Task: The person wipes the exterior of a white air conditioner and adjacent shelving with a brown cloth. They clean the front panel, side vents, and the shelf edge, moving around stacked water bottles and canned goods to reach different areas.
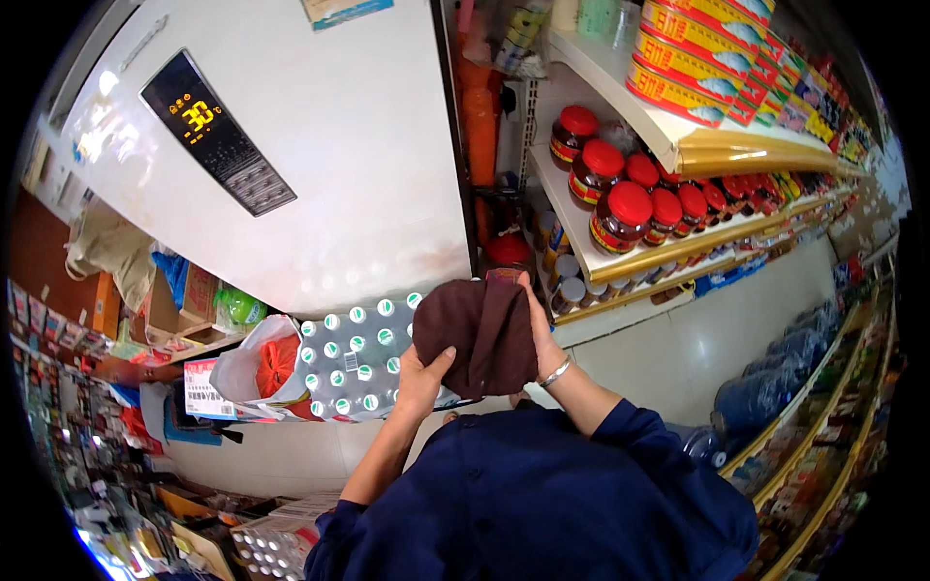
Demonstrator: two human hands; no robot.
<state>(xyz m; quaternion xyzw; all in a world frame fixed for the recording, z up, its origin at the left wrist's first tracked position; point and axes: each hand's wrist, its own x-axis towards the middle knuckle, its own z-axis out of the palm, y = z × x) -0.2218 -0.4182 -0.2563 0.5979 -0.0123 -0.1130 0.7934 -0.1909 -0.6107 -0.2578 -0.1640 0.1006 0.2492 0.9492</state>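
A folded dark brown cloth is held in front of my body by both hands. My left hand grips its lower left side, with the thumb lying on top. On the right edge, my right hand supports the cloth from the side, its fingers mostly hidden behind it. A patterned strip shows at the cloth's upper right corner. Beneath and to the left is a shrink-wrapped pack of water bottles with white and green caps, partly covered by the cloth.
A tall white air-conditioner cabinet with a lit display panel stands ahead. To the right, shelves carry red-lidded jars and stacked yellow cans. A bag sits left of the bottle pack; large blue water jugs line the right floor.
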